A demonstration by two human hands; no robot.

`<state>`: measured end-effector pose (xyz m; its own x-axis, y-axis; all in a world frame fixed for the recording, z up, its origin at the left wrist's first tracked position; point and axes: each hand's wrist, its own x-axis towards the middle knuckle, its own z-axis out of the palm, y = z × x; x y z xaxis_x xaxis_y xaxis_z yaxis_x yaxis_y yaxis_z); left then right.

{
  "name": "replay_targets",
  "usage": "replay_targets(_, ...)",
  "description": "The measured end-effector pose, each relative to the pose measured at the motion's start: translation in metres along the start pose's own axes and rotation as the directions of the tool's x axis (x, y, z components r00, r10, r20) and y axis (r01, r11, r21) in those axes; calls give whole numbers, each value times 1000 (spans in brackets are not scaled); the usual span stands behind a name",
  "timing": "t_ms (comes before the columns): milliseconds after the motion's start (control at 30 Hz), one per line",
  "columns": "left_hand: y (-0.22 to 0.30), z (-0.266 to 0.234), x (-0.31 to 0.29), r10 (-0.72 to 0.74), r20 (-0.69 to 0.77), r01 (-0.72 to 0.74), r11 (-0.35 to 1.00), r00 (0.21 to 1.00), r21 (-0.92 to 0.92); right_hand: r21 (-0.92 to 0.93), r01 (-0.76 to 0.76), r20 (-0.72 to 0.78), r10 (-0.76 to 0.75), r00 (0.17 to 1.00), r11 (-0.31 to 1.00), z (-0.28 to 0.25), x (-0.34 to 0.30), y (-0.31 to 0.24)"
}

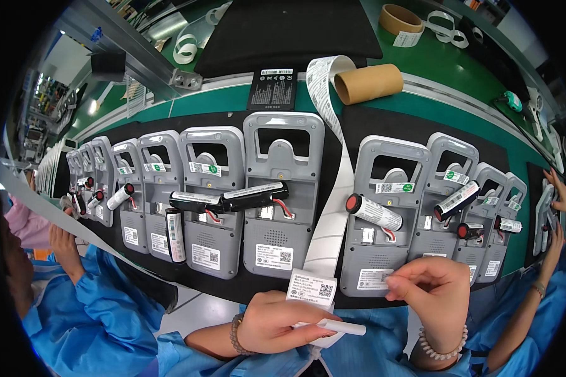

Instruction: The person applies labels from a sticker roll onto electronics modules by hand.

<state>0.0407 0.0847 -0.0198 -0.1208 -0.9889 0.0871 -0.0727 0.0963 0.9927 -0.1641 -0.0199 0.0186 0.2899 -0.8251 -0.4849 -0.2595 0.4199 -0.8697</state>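
My left hand (271, 322) is closed on a white strip of printed labels (331, 234), whose end curls out past my thumb. One printed label (312, 289) shows on the strip just above my fingers. My right hand (435, 300) is pinched at the lower edge of a grey handheld device (388, 252). Its fingertips meet the right edge of a white label (365, 280) lying on that device; whether they grip anything is hidden. Across this device rests a white cylindrical battery pack (378, 213) with red wires. Left of the strip lies another grey device (280, 234) with a black battery pack (255, 196).
More grey devices with battery packs stand in rows left (210, 242) and right (449, 217) on black mats. The strip runs up beside a cardboard tube (369, 84). A flat black battery (272, 89) lies behind. Co-workers' hands are at far left (66, 251) and far right (560, 188).
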Motion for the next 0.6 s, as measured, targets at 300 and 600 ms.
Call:
replay_targets(300, 4, 2, 3, -74, -14, 74, 997, 997, -27, -78, -8, 14, 9, 1000, 997, 0, 2, -2)
replay_targets(600, 3, 0, 4, -53, 3, 53, 998, 999, -22, -90, -37, 44, 41, 998, 995, -1, 6, -5)
